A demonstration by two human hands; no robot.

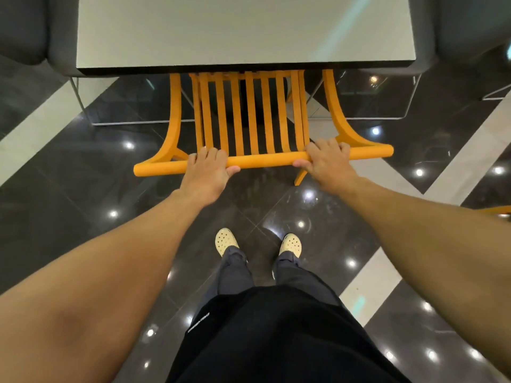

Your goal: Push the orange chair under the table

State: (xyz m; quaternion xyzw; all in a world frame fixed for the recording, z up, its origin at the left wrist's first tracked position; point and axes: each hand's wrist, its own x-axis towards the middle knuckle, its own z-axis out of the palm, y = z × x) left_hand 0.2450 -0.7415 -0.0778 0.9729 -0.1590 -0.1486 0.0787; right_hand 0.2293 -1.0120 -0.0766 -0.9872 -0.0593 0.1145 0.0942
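Observation:
The orange chair (264,159) has a slatted back and a round top rail, seen from above. Its seat is hidden beneath the grey table (243,31), and only the backrest and armrests stick out past the table's dark front edge. My left hand (208,172) is wrapped over the top rail left of centre. My right hand (326,158) grips the same rail right of centre, fingers curled over it. One rear chair leg shows below the rail near my right hand.
Dark upholstered seats (25,29) flank the table on both sides, with thin white metal frames (83,106) on the floor. The glossy dark tiled floor (83,175) has pale stripes. My feet in cream clogs (226,240) stand behind the chair. Another orange piece (497,210) peeks in at the right edge.

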